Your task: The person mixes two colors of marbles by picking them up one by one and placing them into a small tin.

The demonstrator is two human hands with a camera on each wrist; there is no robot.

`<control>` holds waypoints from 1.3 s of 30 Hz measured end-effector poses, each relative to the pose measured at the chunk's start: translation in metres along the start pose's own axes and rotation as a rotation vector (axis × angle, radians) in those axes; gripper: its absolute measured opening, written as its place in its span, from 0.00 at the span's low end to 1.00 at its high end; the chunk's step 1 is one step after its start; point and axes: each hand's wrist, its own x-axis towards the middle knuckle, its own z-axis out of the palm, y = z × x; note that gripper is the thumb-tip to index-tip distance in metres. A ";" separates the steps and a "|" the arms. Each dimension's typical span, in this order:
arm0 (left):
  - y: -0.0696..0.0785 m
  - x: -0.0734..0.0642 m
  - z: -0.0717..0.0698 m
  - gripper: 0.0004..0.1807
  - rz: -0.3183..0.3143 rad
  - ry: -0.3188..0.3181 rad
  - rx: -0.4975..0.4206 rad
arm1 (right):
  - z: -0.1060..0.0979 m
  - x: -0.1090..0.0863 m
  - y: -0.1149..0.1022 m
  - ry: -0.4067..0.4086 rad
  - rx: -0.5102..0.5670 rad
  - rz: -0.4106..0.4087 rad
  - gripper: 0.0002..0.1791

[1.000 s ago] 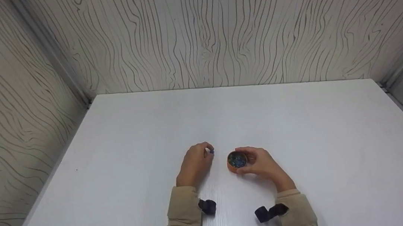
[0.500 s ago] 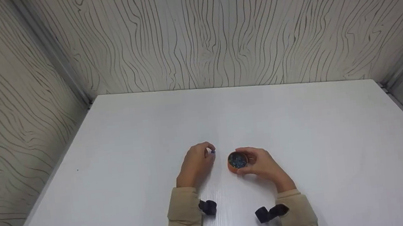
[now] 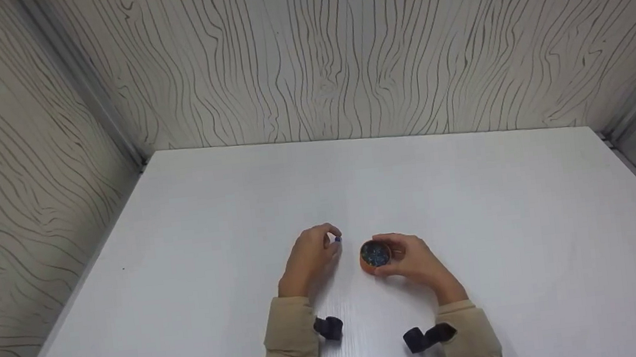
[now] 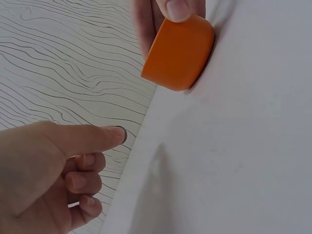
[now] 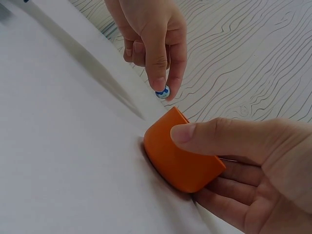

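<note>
Between thumb and index finger, my left hand (image 3: 307, 256) pinches a small round blue-and-white bead (image 5: 163, 92). In the left wrist view only a dark edge of the bead (image 4: 124, 135) shows past the thumb tip. My right hand (image 3: 414, 258) grips a small orange cup (image 5: 170, 153) from its right side, thumb on the near wall and fingers around the far side. The cup stands on the table; from the head its inside looks dark with bluish specks, too small to make out. The left hand is above the table, just left of the cup and apart from it.
A white table (image 3: 181, 228) spreads under both hands. Wood-grain-patterned panels (image 3: 317, 54) stand behind it and at both sides. A black wrist camera (image 3: 329, 328) sits on the left sleeve, and another black camera (image 3: 423, 339) on the right sleeve.
My left fingertips, with the bead, have shifted very slightly right toward the cup. The right hand and the cup stay nearly in place.
</note>
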 end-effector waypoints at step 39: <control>0.018 -0.004 -0.002 0.10 0.076 0.009 0.026 | -0.002 -0.001 0.000 -0.015 -0.008 -0.016 0.36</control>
